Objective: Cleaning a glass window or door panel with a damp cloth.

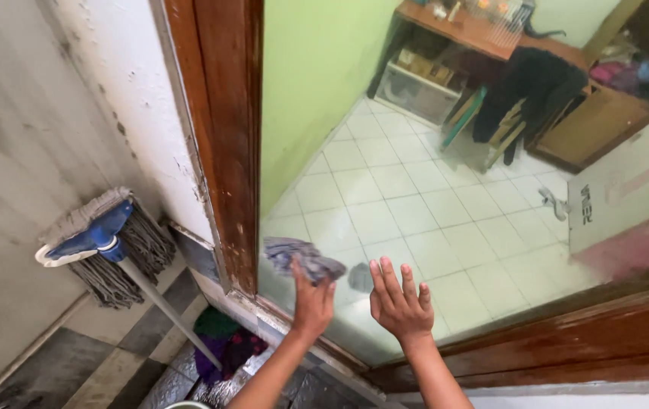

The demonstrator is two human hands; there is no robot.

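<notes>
Lower middle of the frame: left hand (311,301) grips a crumpled grey rag (303,258) against the glass pane (415,189); right hand (400,303) is open, fingers spread. Probably best wiping in overlapping passes, bracing on the wooden frame (226,113).

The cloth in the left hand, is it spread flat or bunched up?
Bunched up. The grey cloth sits crumpled in the left hand against the window glass, with folds showing and no flat sheet.

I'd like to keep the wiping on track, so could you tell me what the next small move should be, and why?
Probably sweep the rag in the left hand rightward across the glass pane, since a dull smudge sits just beside it, near the open right hand.
</notes>
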